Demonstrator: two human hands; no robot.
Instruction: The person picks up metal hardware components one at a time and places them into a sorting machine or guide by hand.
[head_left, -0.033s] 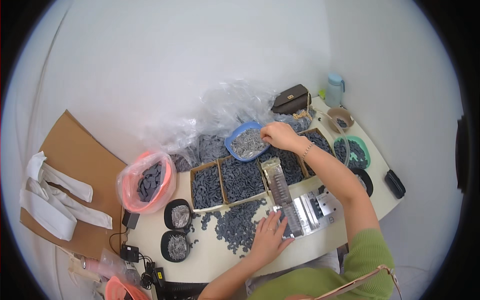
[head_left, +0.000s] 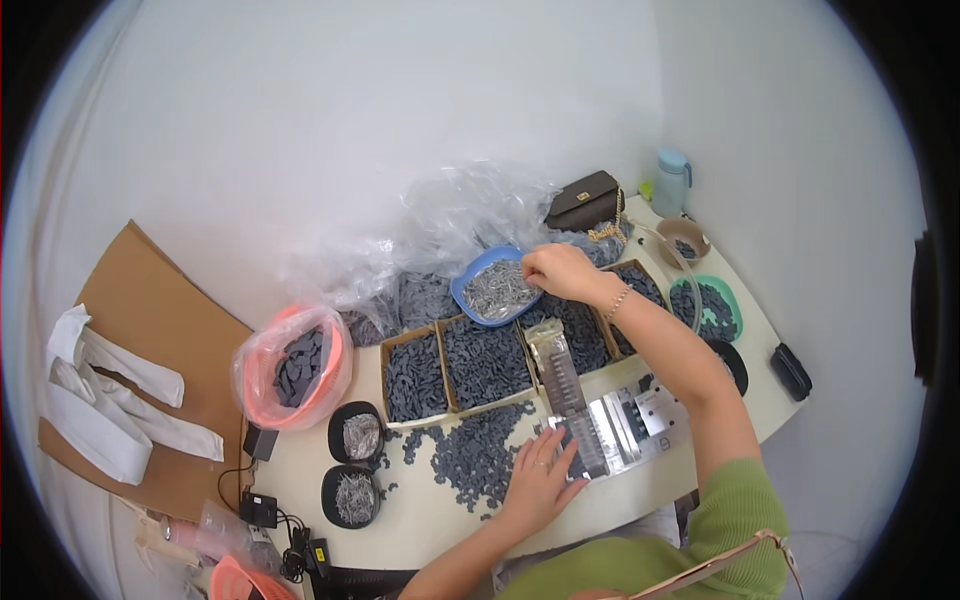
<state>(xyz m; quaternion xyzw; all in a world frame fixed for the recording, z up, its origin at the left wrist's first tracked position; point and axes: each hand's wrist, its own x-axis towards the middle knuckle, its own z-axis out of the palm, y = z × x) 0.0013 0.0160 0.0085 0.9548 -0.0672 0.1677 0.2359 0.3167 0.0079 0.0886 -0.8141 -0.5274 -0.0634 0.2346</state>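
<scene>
Bowl [head_left: 464, 302] (blue) beneath right hand [head_left: 562, 273]

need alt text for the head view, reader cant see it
A person's right hand is at a blue bowl of metal bits, the left hand at the left end of a metal fixture. Boxes and a loose pile of small dark parts share the table.

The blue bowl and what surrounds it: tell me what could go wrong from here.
The blue bowl appears to rest on the far edge of the cardboard boxes, so a knock from the right hand might tip metal pins into the boxed gray pieces. The loose gray pieces beside the left hand could get scattered by that forearm.
</scene>
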